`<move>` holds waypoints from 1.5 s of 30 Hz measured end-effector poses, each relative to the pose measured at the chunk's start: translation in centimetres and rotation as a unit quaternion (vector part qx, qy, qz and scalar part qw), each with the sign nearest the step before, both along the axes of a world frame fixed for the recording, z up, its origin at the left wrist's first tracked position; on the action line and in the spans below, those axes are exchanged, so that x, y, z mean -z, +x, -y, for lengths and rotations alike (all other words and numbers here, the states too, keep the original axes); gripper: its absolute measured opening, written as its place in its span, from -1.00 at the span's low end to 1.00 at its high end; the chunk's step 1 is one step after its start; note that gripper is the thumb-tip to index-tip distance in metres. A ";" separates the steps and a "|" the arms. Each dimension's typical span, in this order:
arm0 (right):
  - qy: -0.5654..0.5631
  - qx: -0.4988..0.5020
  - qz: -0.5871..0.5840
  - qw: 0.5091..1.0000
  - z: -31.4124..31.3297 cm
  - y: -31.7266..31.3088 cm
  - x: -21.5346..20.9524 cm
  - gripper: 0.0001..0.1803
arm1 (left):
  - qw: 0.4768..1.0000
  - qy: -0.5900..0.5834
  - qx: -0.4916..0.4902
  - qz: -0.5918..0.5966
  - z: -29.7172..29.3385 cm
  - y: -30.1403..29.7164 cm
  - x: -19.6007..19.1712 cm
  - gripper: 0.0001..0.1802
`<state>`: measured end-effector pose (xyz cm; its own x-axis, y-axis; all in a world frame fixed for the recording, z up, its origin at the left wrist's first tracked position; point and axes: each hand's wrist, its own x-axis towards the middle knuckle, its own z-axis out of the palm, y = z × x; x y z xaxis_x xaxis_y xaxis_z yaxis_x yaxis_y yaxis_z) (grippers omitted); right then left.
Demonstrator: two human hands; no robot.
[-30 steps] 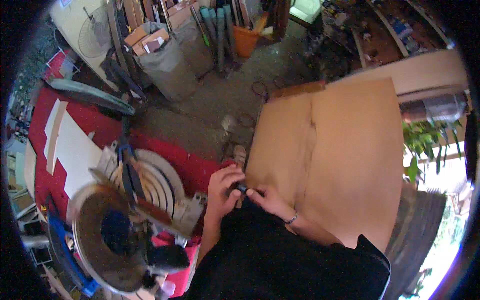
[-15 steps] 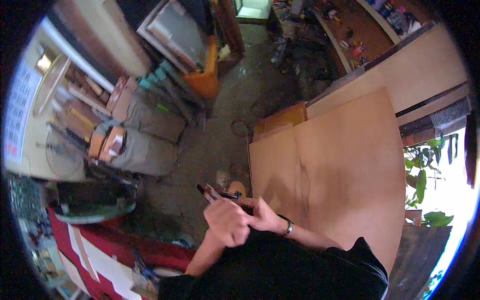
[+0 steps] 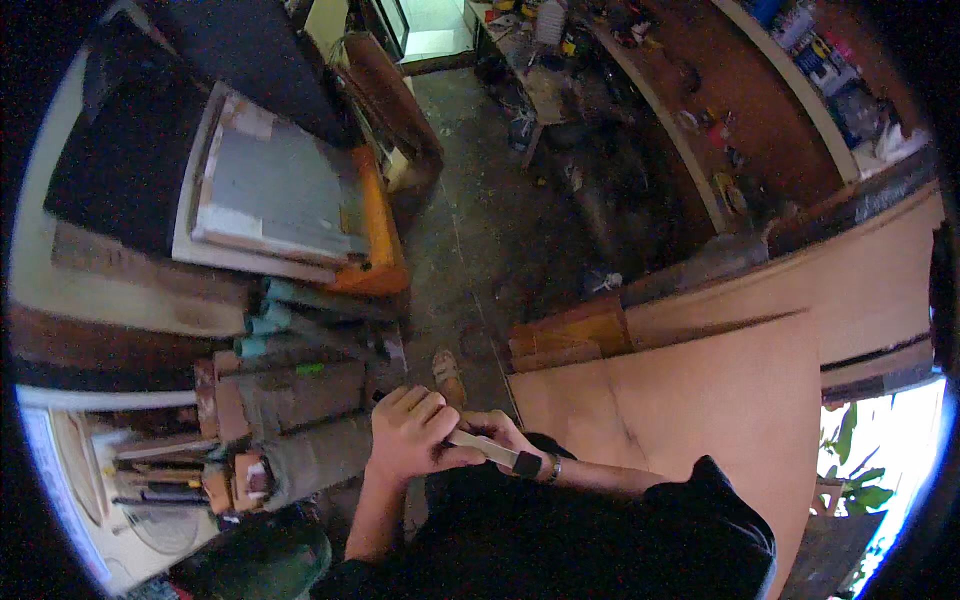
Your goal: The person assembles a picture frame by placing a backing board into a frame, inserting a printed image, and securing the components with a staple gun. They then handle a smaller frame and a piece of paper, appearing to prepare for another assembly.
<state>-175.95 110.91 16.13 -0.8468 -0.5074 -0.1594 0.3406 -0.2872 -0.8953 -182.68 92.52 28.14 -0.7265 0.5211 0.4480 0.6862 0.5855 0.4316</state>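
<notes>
In front of my body, my left hand [image 3: 412, 432] is closed around a flat, pale strip-like tool [image 3: 482, 446]. It has a black end near my right wrist, and a dark tip shows past the knuckles. What kind of tool it is, I cannot make out. Just behind the strip is my right hand [image 3: 500, 430], with fingers curled and partly hidden by it. Whether those fingers grip the strip or something else does not show. A metal-banded watch [image 3: 556, 468] circles my right wrist.
A large tan wooden panel [image 3: 700, 400] lies close at my right, with plants [image 3: 865, 480] beyond. Framed boards [image 3: 275, 190] lean in an orange container [image 3: 385, 235] at left, near grey rolls [image 3: 330, 460]. Shelving with clutter [image 3: 720, 130] lines the far right. My sandalled foot [image 3: 447, 372] is on the floor.
My view has turned toward the left and up the aisle. My left hand has turned over, and the tool's pale strip now points toward my right wrist. The red-and-white surface has left view.
</notes>
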 end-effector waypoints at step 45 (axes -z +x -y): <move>0.839 0.286 -0.116 0.448 -43.3 -81.9 21.3 -0.60 | 0.861 -0.320 0.065 0.391 -12.9 -84.0 22.3 -0.44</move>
<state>-257.84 154.23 -5.12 -0.8549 0.4719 0.2157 0.4820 0.8762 -0.0067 -266.63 105.39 5.82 -0.5925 0.5791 -0.5600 0.4108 0.8152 0.4084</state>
